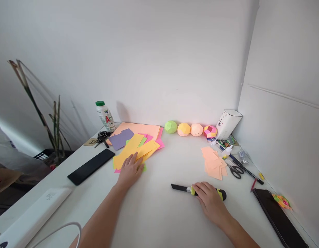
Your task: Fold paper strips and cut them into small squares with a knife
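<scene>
My left hand (130,170) lies with fingers spread on the front edge of a pile of yellow paper pieces (132,148). Green and pink pieces poke out from beneath them, and a purple paper piece (121,138) rests behind. A larger peach sheet (146,129) lies at the back. On the right, my right hand (209,198) is closed over the black and lime handle of a utility knife (221,194). Its dark blade points left, flat along the white table (154,213). Several peach paper pieces (213,162) are heaped beyond that hand.
Several faceted paper balls (183,129) line the wall beside a white container (228,124). Scissors (236,171), a glue bottle (227,151) and pens lie at right, near a phone (277,215). Left are a bottle (105,117), keys (103,137), a black slab (91,166) and a white device (32,217).
</scene>
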A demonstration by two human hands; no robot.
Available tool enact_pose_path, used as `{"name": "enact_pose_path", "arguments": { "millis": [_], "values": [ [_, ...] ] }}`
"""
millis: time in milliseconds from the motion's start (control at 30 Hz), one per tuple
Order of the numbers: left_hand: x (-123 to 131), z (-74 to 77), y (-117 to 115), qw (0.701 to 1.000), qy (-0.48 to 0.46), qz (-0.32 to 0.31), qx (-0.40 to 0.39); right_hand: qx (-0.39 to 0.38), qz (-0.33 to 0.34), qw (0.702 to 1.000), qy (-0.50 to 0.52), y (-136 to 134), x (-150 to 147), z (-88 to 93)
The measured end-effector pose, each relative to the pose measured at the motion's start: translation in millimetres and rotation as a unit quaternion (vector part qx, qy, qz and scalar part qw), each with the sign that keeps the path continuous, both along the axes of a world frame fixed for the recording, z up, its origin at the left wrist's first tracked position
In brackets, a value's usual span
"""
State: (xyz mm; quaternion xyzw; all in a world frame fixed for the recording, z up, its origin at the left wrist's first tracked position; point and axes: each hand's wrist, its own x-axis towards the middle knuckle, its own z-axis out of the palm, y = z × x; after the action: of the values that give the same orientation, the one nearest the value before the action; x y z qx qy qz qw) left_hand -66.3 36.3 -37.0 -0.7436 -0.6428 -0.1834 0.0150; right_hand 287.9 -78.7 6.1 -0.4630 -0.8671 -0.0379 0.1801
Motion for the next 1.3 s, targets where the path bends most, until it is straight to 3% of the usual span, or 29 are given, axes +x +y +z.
{"name": "enact_pose_path", "arguments": {
  "millis": [133,267,367,467,567,767,1300],
  "values": [
    [0,-0.2,0,1.000,0.007,0.000,-0.011,0.014,-0.049,0.999,0.004,6,12,1.1],
    [1,0.8,-1,1.000,0.019,0.000,-0.021,0.035,-0.209,0.977,-0.026,11,37,6.5],
    [4,3.1,-1,0.999,0.042,0.004,-0.032,-0.015,-0.338,0.938,-0.074,14,54,12.4],
    [6,6.3,-2,0.997,0.058,0.007,-0.044,-0.106,-0.401,0.901,-0.124,15,60,17.3],
    [7,9.3,-3,0.997,0.063,0.005,-0.051,-0.159,-0.402,0.890,-0.147,14,58,18.8],
    [7,10.3,-3,0.997,0.062,0.012,-0.051,-0.182,-0.396,0.884,-0.171,13,53,18.1],
    [7,3.3,-1,0.999,0.035,0.024,-0.015,-0.156,-0.397,0.890,-0.162,11,60,12.0]
  ]
}}
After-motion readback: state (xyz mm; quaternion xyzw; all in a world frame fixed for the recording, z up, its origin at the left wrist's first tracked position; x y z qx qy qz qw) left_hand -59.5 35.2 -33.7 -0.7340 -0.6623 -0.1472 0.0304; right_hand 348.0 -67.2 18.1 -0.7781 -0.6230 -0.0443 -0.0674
